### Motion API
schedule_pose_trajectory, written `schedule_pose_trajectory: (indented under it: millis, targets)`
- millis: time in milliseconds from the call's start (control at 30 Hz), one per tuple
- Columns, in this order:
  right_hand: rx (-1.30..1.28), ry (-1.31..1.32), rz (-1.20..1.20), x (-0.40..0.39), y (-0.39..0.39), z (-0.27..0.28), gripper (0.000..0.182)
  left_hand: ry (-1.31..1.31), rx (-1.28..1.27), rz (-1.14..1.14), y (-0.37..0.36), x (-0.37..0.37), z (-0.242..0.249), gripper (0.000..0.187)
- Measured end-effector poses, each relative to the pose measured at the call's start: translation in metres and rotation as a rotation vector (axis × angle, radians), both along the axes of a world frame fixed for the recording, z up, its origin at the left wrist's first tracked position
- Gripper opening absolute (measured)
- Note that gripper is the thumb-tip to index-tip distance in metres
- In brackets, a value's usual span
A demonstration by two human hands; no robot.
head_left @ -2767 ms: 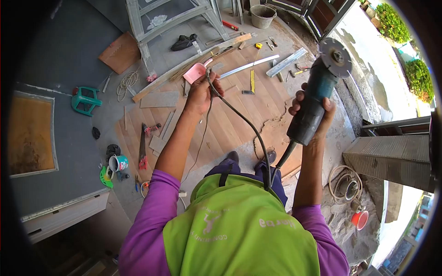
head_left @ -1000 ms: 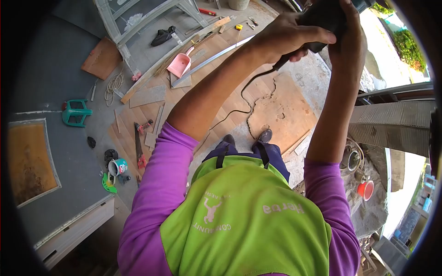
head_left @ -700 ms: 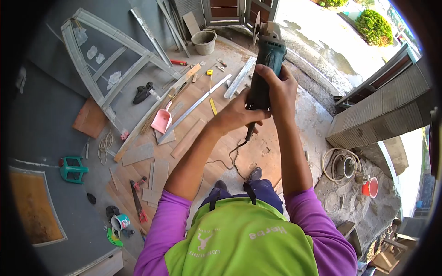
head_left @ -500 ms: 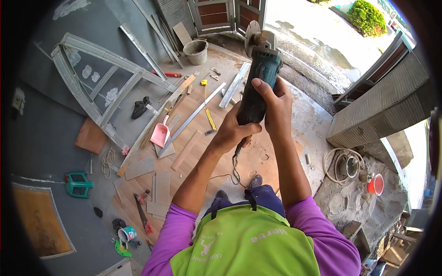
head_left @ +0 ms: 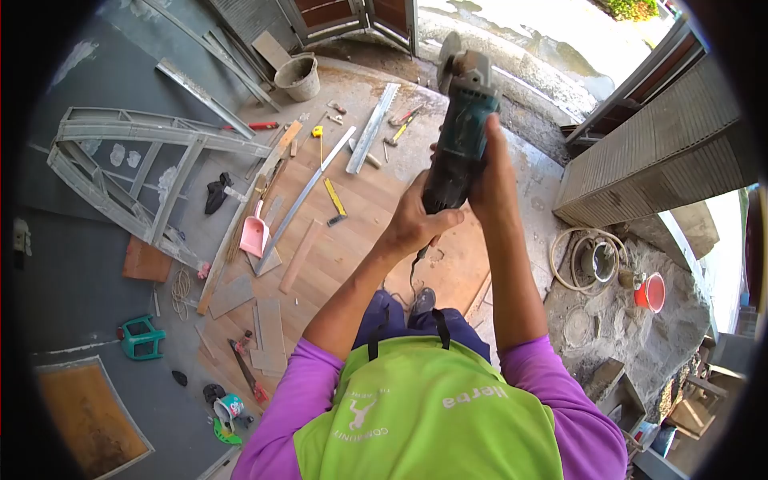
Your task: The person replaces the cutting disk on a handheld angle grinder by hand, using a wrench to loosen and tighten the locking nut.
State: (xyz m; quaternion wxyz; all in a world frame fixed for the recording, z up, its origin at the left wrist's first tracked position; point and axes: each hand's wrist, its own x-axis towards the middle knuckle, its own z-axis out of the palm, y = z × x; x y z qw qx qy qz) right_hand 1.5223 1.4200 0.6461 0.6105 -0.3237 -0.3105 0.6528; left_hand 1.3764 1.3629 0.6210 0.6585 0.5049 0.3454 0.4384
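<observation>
A teal and black angle grinder is held up in front of me, its metal head and disc pointing away toward the doorway. The disc looks pale and slightly blurred. My left hand is closed around the rear end of the body, thumb across it. My right hand grips the right side of the body, thumb pointing up along it; its other fingers are mostly hidden behind the tool. A dark cord hangs from the rear end down toward my feet.
A metal stepladder lies at left. On the wood-look floor are a pink dustpan, a long metal bar, a yellow-handled square and a handsaw. A bucket stands at the back, a red pail and hose at right.
The view has shifted, so the floor things sit further left. The grinder has turned slightly, and my right thumb has moved from its top face to its right side.
</observation>
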Motion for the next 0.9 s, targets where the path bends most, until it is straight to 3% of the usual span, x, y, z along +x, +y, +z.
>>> schedule_pose_trajectory:
  millis: [33,133,233,367,800,900]
  targets:
    - [0.02,0.194,0.078,0.013,0.007,-0.011,0.072,0.014,-0.013,-0.017,0.005,0.003,-0.003,0.049]
    - [0.062,0.257,0.109,0.044,0.02,-0.013,0.084,-0.097,-0.019,-0.17,0.032,0.019,0.004,0.05]
    - [0.214,0.28,0.15,0.072,0.032,-0.021,0.084,-0.027,0.008,-0.255,0.054,0.038,-0.003,0.053]
    - [0.211,0.211,0.03,0.095,0.05,-0.029,0.088,-0.039,-0.011,-0.325,0.086,0.063,-0.026,0.059]
    - [0.036,0.193,-0.105,0.12,0.214,-0.08,0.086,0.212,-0.034,-0.274,0.254,0.092,-0.055,0.064]
    - [-0.032,0.124,-0.171,0.132,0.248,-0.083,0.085,0.166,-0.038,-0.268,0.288,0.109,-0.068,0.064]
